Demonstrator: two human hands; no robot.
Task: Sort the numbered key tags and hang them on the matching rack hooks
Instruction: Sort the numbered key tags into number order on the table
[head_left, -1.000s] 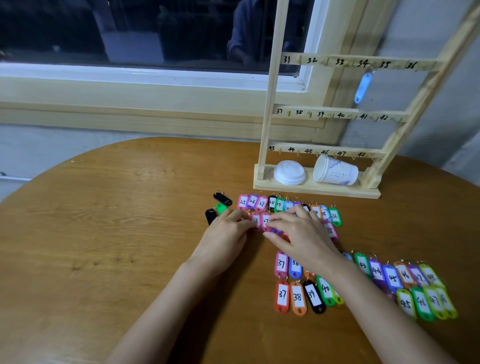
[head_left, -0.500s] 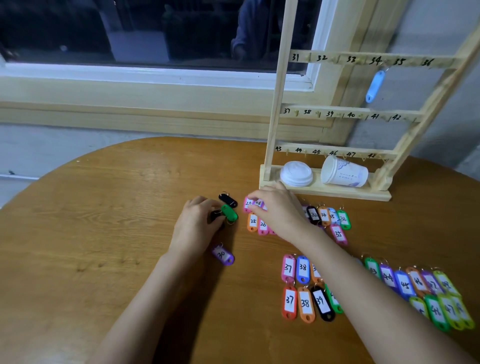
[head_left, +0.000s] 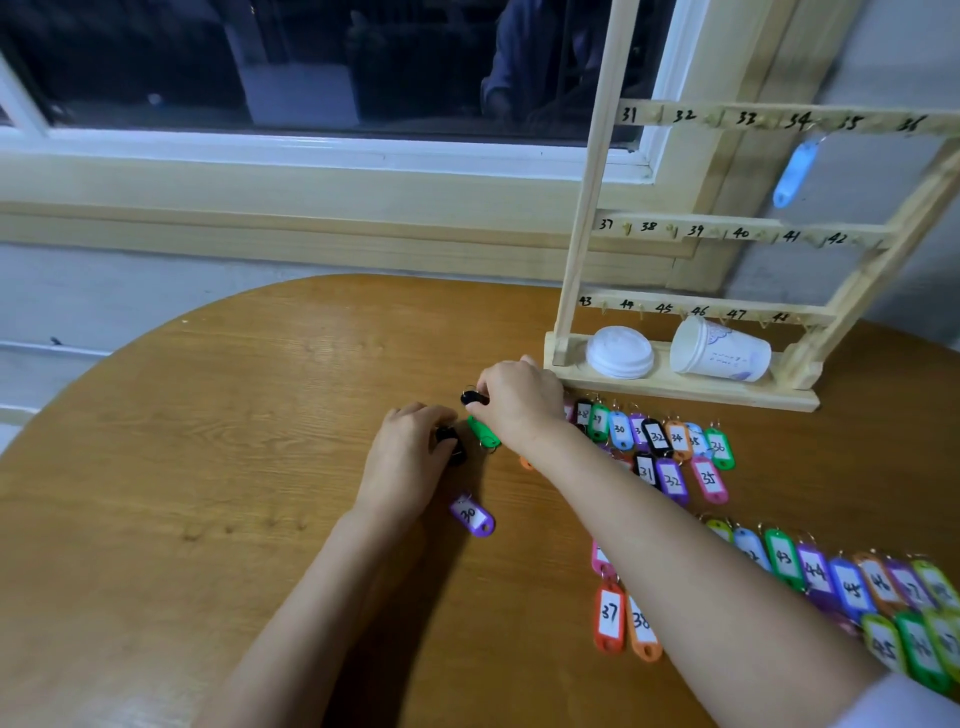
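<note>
Head view: our right hand (head_left: 519, 400) reaches across, its fingers (head_left: 485, 402) curled and pinching a black key tag (head_left: 474, 398) that lies roughly crosswise on the bench (head_left: 208, 467), ring at its far side. Our left hand (head_left: 410, 457) sits just beside it, fingers curled over a second black tag (head_left: 451, 441), which is mostly hidden. Between the hands lies a green tag (head_left: 484, 432), no label showing, long axis diagonal, ring toward near-right. A purple tag "30" (head_left: 471, 515) lies flat near the left wrist, label up, ring pointing far-left.

Right of the arm, labelled tags lie in sorted rows (head_left: 657, 436), long axes running away from us, rings at the far end. A wooden key rack (head_left: 587, 208) with numbered hooks stands at the far right, and a blue tag (head_left: 795, 174) hangs near 34. A white lid (head_left: 620, 352) and a tipped paper cup (head_left: 719, 353) lie on its base. The bench is round and wood-grained, under a dark window (head_left: 311, 62).
</note>
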